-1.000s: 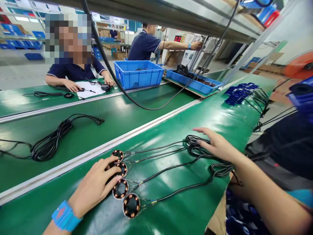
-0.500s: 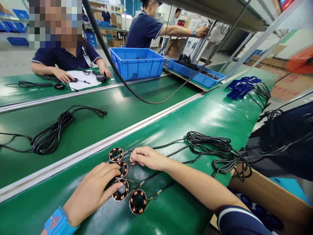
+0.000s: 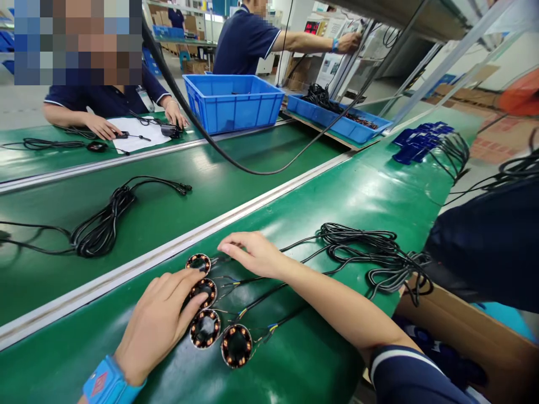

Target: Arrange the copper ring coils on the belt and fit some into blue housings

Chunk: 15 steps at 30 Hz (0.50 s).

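Several round black coil discs with copper windings (image 3: 236, 345) lie in a row on the green bench mat (image 3: 370, 191), each trailing a black cable to a tangled bundle (image 3: 370, 252). My left hand (image 3: 162, 320), with a blue wrist strap, lies flat with spread fingers on the discs, fingertips touching the upper ones. My right hand (image 3: 252, 253) rests palm down on the cables just right of the top disc (image 3: 199, 262), fingers stretched out and holding nothing.
A coiled black cable (image 3: 103, 224) lies on the middle conveyor belt. Across it a person sits at a white sheet (image 3: 135, 133); another person stands behind. A blue crate (image 3: 233, 104), a blue tray of cables (image 3: 337, 120), blue parts (image 3: 416, 143), a cardboard box (image 3: 471, 331).
My right hand came from the cable bundle to the discs, then slid slightly up and left and flattened out. My left hand stayed on the discs.
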Tool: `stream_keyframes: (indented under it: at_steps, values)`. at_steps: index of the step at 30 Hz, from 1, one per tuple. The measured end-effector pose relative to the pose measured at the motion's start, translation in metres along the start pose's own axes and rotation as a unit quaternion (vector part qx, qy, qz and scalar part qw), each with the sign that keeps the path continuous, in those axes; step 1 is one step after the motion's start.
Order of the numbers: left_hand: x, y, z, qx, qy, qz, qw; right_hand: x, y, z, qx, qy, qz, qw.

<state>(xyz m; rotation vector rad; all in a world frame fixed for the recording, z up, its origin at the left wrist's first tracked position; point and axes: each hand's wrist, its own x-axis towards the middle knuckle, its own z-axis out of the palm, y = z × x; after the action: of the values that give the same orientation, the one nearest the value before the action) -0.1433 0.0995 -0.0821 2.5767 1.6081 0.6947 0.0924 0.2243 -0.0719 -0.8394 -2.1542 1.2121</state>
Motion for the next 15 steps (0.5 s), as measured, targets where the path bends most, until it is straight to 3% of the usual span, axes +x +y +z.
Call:
stream_keyframes:
  at_steps: [2, 4, 8, 15]
  values:
    - [0.002, -0.003, 0.003, 0.024, -0.017, -0.011, 0.999, 0.01, 0.008, 0.009, 0.047, -0.07, 0.038, 0.996]
    - [0.003, -0.007, 0.005, 0.036, -0.045, -0.003, 0.998, 0.017, 0.015, 0.019, 0.162, -0.101, 0.113, 0.975]
    - [0.004, -0.012, 0.002, 0.046, -0.065, 0.016, 0.997, 0.019, 0.015, 0.026, 0.325, -0.053, 0.221, 0.918]
    - [0.008, -0.016, 0.001, 0.032, -0.091, 0.012, 0.995, 0.016, 0.015, 0.029, 0.36, -0.049, 0.289, 0.886]
